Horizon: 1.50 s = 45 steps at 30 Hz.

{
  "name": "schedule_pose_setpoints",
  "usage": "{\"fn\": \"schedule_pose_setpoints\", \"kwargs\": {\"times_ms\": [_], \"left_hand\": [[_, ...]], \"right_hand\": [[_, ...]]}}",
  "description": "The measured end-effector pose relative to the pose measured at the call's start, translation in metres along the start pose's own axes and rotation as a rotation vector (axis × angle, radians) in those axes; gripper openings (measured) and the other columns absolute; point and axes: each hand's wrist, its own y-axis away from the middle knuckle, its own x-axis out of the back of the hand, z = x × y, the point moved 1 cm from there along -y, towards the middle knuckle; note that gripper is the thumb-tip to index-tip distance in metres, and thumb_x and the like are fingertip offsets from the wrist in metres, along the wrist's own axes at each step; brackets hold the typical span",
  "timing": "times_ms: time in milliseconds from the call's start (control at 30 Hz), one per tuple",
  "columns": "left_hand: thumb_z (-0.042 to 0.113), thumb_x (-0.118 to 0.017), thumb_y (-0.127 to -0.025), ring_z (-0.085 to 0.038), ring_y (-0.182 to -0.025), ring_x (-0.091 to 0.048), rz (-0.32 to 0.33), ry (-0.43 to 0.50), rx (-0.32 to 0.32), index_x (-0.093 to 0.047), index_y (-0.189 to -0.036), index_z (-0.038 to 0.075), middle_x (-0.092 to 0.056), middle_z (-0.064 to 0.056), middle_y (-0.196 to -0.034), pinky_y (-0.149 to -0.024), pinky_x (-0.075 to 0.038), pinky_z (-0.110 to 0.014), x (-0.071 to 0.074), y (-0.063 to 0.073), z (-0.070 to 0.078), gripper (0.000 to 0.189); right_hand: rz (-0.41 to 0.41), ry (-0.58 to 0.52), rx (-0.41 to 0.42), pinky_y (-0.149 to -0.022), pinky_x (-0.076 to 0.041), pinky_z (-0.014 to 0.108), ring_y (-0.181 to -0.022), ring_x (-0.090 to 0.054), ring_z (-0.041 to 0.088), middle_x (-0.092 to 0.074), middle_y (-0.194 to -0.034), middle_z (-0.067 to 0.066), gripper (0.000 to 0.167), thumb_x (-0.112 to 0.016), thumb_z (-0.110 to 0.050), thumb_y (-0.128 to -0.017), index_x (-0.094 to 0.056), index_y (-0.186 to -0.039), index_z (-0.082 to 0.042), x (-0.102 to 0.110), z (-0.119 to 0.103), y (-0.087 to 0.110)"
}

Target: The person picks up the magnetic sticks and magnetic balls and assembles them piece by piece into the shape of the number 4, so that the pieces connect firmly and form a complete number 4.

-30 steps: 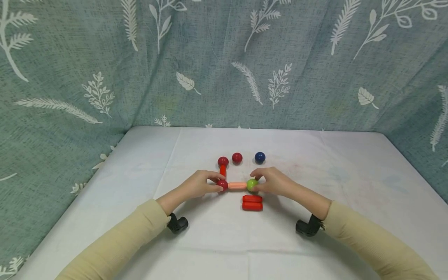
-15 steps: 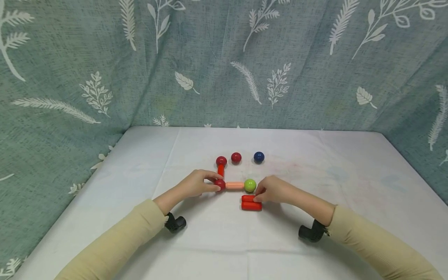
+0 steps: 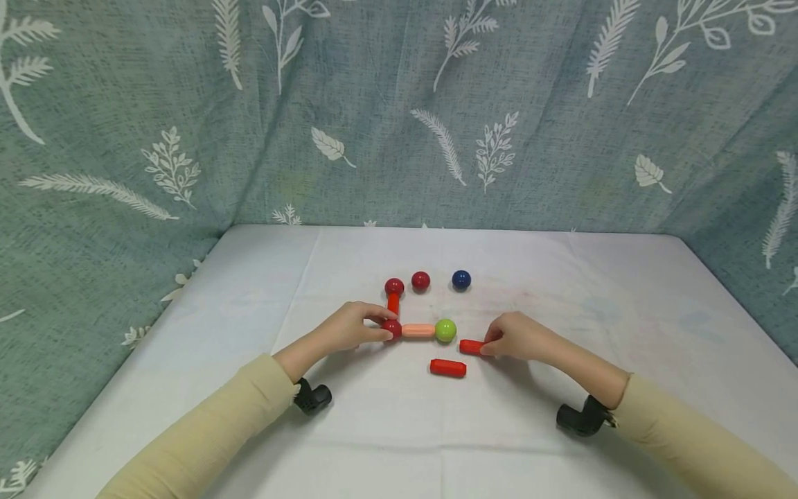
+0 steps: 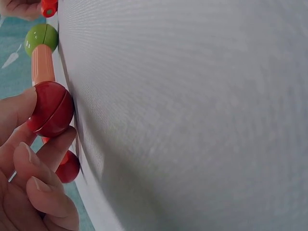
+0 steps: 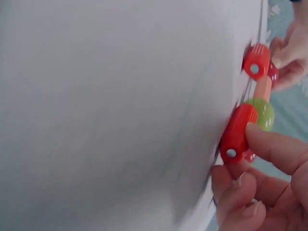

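Observation:
My left hand [image 3: 352, 327] pinches a red ball [image 4: 52, 109] between thumb and fingers. From that ball a peach ribbed rod [image 3: 418, 330] runs right to a green ball [image 3: 445, 330], and a red rod [image 3: 393, 305] runs back to another red ball [image 3: 394, 287]. Just right of the green ball, my right hand [image 3: 517, 337] pinches a loose red rod [image 5: 239, 131] at its right end. A silvery round tip shows on that rod's end in the right wrist view. A second loose red rod [image 3: 448, 368] lies nearer the front.
Behind the joined pieces, a loose red ball [image 3: 420, 281] and a blue ball [image 3: 461, 280] stand on the white tablecloth [image 3: 374, 443]. A green leaf-patterned curtain [image 3: 386, 138] hangs behind the table and along its sides.
My right hand has let go of the green ball, taken the back one of the two paired red rods and carried it right. The left hand keeps its grip on the red ball.

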Motion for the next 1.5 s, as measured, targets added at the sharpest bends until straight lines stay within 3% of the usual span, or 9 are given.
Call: {"fn": "schedule_pose_setpoints", "kwargs": {"times_ms": [133, 333, 567, 767, 900, 1033, 1300, 1500], "left_hand": [[0.02, -0.07, -0.08, -0.018, -0.094, -0.052, 0.005, 0.001, 0.005, -0.066, -0.112, 0.018, -0.064, 0.001, -0.102, -0.062, -0.045, -0.024, 0.0, 0.0, -0.001, 0.032], [0.02, -0.07, -0.08, -0.017, -0.091, -0.052, -0.007, -0.03, 0.013, -0.066, -0.112, 0.019, -0.064, 0.001, -0.103, -0.064, -0.045, -0.024, 0.001, 0.001, 0.003, 0.032], [0.025, -0.071, -0.079, -0.015, -0.086, -0.053, -0.002, -0.133, 0.011, -0.065, -0.114, 0.022, -0.064, 0.0, -0.103, -0.065, -0.044, -0.026, 0.005, -0.001, 0.01, 0.036], [0.025, -0.07, -0.08, -0.017, -0.086, -0.053, 0.072, -0.23, -0.028, -0.067, -0.11, 0.021, -0.061, 0.0, -0.098, -0.069, -0.045, -0.031, 0.004, -0.003, 0.019, 0.031], [0.019, -0.069, -0.08, -0.018, -0.089, -0.054, 0.099, -0.27, -0.122, -0.067, -0.11, 0.015, -0.061, -0.001, -0.098, -0.076, -0.046, -0.032, 0.0, -0.003, 0.027, 0.03], [0.015, -0.07, -0.08, -0.014, -0.078, -0.054, 0.079, -0.284, -0.178, -0.066, -0.11, 0.012, -0.062, 0.001, -0.087, -0.068, -0.044, -0.026, -0.006, -0.005, 0.031, 0.031], [0.015, -0.071, -0.079, -0.01, -0.075, -0.053, 0.042, -0.309, -0.18, -0.067, -0.109, 0.011, -0.065, 0.002, -0.089, -0.071, -0.046, -0.026, -0.015, -0.008, 0.031, 0.03], [0.015, -0.071, -0.079, -0.01, -0.071, -0.05, 0.044, -0.331, -0.193, -0.068, -0.106, 0.011, -0.063, 0.004, -0.083, -0.066, -0.043, -0.023, -0.016, -0.009, 0.033, 0.028]], "right_hand": [[0.006, 0.009, -0.046, -0.062, -0.044, 0.026, -0.067, -0.05, 0.014, -0.061, -0.073, 0.0, 0.011, -0.068, -0.016, -0.081, -0.069, -0.086, -0.006, 0.006, 0.008, 0.003], [0.014, 0.072, 0.042, -0.07, -0.047, 0.03, -0.075, -0.052, 0.015, -0.061, -0.083, 0.002, 0.024, -0.07, -0.013, -0.078, -0.067, -0.101, -0.005, 0.008, 0.004, 0.0], [-0.02, 0.104, 0.069, -0.061, -0.044, 0.025, -0.069, -0.051, 0.014, -0.058, -0.079, 0.002, 0.034, -0.068, -0.011, -0.079, -0.062, -0.113, -0.01, 0.006, -0.005, -0.003], [-0.026, -0.042, 0.08, -0.059, -0.045, 0.025, -0.066, -0.051, 0.015, -0.056, -0.082, 0.005, 0.039, -0.06, -0.009, -0.083, -0.056, -0.122, -0.01, 0.008, -0.001, -0.015], [-0.018, -0.181, 0.034, -0.055, -0.044, 0.025, -0.058, -0.049, 0.016, -0.056, -0.086, 0.008, 0.038, -0.058, -0.011, -0.084, -0.055, -0.122, -0.011, 0.01, 0.002, -0.025], [-0.001, -0.321, -0.041, -0.05, -0.039, 0.023, -0.053, -0.045, 0.016, -0.054, -0.09, 0.01, 0.039, -0.058, -0.016, -0.085, -0.052, -0.123, -0.012, 0.009, 0.002, -0.033], [0.053, -0.582, -0.168, -0.049, -0.035, 0.021, -0.051, -0.046, 0.012, -0.055, -0.079, 0.004, 0.044, -0.062, -0.021, -0.086, -0.049, -0.127, -0.014, 0.006, -0.001, -0.047], [0.064, -0.672, -0.202, -0.049, -0.037, 0.02, -0.049, -0.046, 0.01, -0.054, -0.074, 0.003, 0.046, -0.061, -0.02, -0.087, -0.047, -0.13, -0.014, 0.005, -0.004, -0.051]]}}
